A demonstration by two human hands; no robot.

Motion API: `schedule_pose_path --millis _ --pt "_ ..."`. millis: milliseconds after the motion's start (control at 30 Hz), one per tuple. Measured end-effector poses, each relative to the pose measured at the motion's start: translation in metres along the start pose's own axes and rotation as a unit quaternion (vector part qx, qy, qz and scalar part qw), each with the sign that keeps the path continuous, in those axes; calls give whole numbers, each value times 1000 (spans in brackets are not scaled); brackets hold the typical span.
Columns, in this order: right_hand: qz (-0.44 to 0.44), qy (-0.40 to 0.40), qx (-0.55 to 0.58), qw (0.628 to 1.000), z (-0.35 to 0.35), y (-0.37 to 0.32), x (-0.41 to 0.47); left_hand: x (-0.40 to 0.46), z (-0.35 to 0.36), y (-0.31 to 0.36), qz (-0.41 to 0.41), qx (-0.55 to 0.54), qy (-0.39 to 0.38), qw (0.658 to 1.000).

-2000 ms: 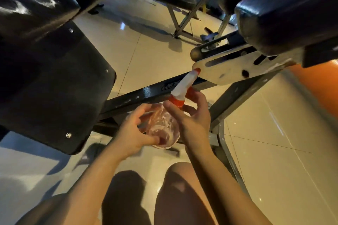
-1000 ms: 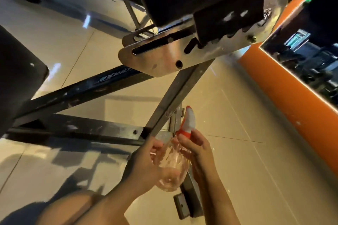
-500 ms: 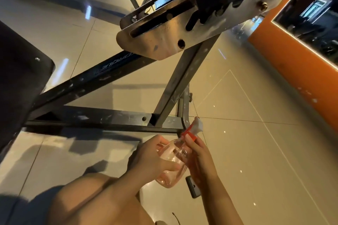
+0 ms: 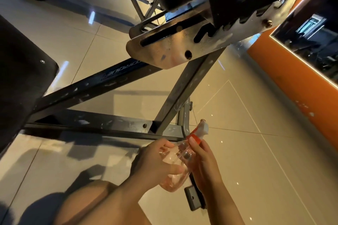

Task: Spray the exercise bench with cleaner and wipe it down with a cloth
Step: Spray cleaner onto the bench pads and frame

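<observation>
Tiled floor (image 4: 247, 151), bench frame (image 4: 102, 126) at twelve o'clock: spray bottle (image 4: 175, 168), lowered since, gripped by curled left hand (image 4: 155, 162) and right hand (image 4: 203, 162); spraying unfinished.

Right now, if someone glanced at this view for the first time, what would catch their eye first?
Probably the clear spray bottle with its orange and white nozzle, low in the middle, gripped by both the left hand and the right hand. Above it looms the bench's scuffed metal adjustment plate with its slot and notches. The bright orange wall on the right also stands out.
</observation>
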State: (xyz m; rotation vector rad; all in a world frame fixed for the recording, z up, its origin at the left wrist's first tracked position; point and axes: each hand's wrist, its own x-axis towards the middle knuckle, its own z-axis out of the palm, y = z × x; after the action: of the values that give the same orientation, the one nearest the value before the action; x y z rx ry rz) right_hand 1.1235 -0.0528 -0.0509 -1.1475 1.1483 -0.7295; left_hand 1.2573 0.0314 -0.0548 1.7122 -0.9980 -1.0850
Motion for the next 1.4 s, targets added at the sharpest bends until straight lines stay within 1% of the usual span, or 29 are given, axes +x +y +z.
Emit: schedule_pose_path --millis 267,367,433,533,633,733,833,967,1067,1133,1200,1300,1400 --pt "-31 -1 -21 999 35 -13 -5 6 -36 -19 32 -75 -4 997" --pt "-56 11 -38 998 46 -23 -12 9 -48 -26 43 -111 -36 992" --pt "-67 33 -56 996 54 -25 -20 7 -56 -28 51 -133 -58 988" --pt "-37 53 -67 996 65 -36 -40 -7 -70 -21 34 -162 -78 983" --pt "10 59 -69 996 72 -74 -73 -38 -83 2 2 -179 -86 980" --pt "43 77 -79 993 78 -129 -112 -72 -96 41 -31 -181 -125 975" --pt "80 74 -136 985 81 -184 -149 -113 -108 92 -90 -219 -146 961" --pt "85 42 -238 967 90 -249 -192 -178 -130 167 -179 -278 -109 937" --pt "93 -10 -257 962 104 -303 -227 -224 -159 225 -227 -307 -78 921" --pt "91 -29 -261 961 110 -338 -250 -249 -179 264 -239 -295 -65 923" --pt "89 -34 -239 966 116 -377 -275 -269 -199 304 -241 -280 -62 927" --pt "73 -36 -192 978 116 -431 -296 -281 -224 358 -215 -259 -69 939" --pt "42 -49 -163 984 109 -471 -303 -281 -235 401 -180 -238 -81 951"
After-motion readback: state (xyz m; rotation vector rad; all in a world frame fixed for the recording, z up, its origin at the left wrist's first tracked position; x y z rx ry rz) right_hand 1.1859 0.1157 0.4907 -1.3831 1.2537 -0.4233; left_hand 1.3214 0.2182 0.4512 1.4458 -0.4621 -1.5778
